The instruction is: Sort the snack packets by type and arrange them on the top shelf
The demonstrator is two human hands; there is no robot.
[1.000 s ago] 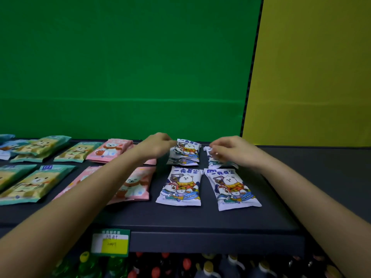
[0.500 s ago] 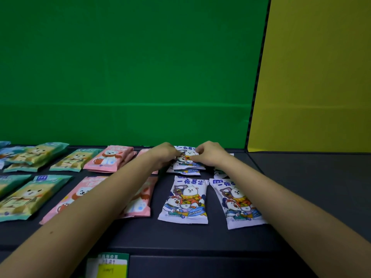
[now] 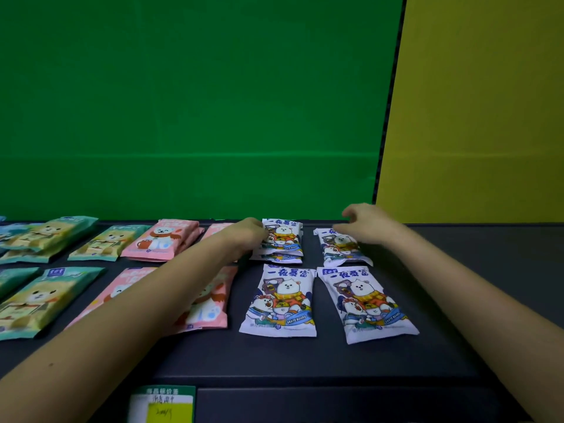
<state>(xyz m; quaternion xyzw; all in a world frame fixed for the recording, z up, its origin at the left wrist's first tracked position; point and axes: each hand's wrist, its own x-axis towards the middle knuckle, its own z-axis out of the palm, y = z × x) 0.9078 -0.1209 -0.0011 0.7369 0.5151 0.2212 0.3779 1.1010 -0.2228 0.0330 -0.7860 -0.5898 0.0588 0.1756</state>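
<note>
Four groups of white bear-print packets lie on the dark top shelf [image 3: 305, 355]. Two single ones are in front [image 3: 279, 300] [image 3: 366, 303], a small stack [image 3: 285, 239] sits behind on the left, and another packet [image 3: 341, 250] behind on the right. My left hand [image 3: 247, 236] holds the stack's left edge with curled fingers. My right hand [image 3: 366, 224] hovers just over the back right packet, fingers loosely bent and holding nothing. Pink packets [image 3: 164, 238] [image 3: 204, 306] lie left of the white ones, the front ones partly under my left forearm.
Teal-green packets [image 3: 100, 242] [image 3: 39, 297] fill the shelf's left part. The shelf's right part is bare dark surface. A green wall [image 3: 183, 102] and a yellow panel [image 3: 473, 102] stand right behind. A price tag [image 3: 161, 404] hangs on the front edge.
My right hand has left the white stack and moved right, over the back right packet. My left hand has stayed at the stack's left edge.
</note>
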